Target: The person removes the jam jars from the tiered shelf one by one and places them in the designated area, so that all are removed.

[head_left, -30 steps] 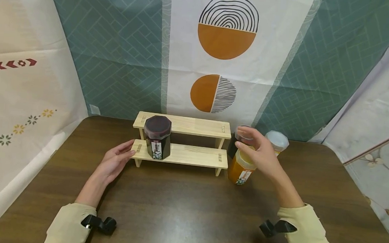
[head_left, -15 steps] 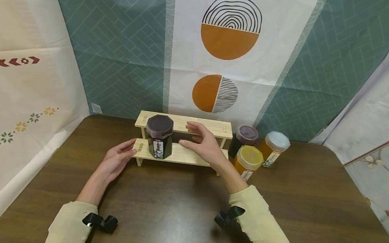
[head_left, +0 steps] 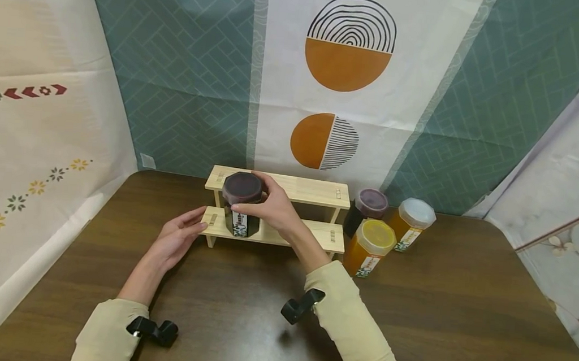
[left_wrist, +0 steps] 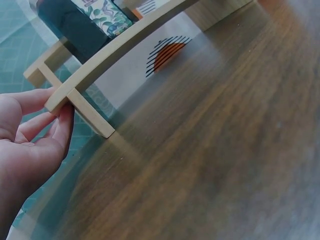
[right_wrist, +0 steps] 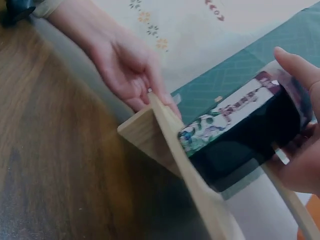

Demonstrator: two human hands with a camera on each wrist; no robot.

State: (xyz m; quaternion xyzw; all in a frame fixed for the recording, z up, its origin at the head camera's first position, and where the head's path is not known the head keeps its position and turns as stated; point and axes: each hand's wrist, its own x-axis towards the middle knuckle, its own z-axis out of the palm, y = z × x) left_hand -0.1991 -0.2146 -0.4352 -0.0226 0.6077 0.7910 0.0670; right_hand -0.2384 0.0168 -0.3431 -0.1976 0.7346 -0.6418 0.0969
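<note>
A two-tier wooden rack (head_left: pixel 309 189) stands at the back of the table. On the left part of its lower plank sits a dark octagonal jar (head_left: pixel 242 187) with a purple lid and a floral label. My right hand (head_left: pixel 278 207) grips this jar from the right, thumb across the front near the lid and fingers behind, as the right wrist view also shows around the jar (right_wrist: pixel 240 130). With my left hand (head_left: pixel 179 237) I pinch the left end of the lower plank; the left wrist view shows fingers above and below the wooden plank (left_wrist: pixel 115 47).
Right of the rack stand three more jars: a dark one with a purple lid (head_left: pixel 371 203), an amber one with a yellow lid (head_left: pixel 376 237) and an amber one with a whitish lid (head_left: pixel 416 213). Patterned cloth (head_left: pixel 190 82) hangs behind the brown table (head_left: pixel 238 312).
My right hand has moved left from above the yellow-lidded jar, across the rack, and now grips the dark jar. My left hand has stayed at the plank's end.
</note>
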